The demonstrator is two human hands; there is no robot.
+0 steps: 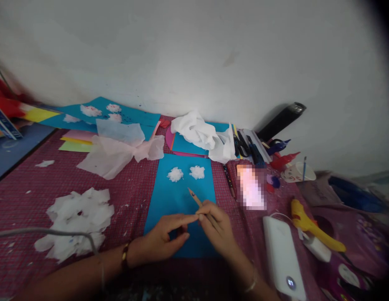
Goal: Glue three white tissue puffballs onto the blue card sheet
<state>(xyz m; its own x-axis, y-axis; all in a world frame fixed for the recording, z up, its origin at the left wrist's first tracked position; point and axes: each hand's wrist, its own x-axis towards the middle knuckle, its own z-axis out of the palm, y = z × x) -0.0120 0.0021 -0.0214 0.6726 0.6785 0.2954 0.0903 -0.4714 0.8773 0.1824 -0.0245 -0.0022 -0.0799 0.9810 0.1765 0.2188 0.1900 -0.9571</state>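
Note:
A blue paper sheet (178,196) lies on the maroon checked cloth (128,196) in front of me. Two small white tissue puffs (175,174) sit side by side near its far edge. My right hand (217,230) is closed around a thin wooden stick (196,198) whose tip points up and left over the sheet. My left hand (164,240) rests over the sheet's near part, forefinger stretched out to touch the right hand's fingers, the thumb held apart below it. Nothing shows in the left hand.
A heap of white tissue pieces (77,221) lies at left, loose tissue sheets (119,148) and coloured papers behind. At right are a white power bank (282,255), a yellow glue gun (310,225), scissors (242,144), a paper cup (299,172) and a black cylinder (282,120) against the wall.

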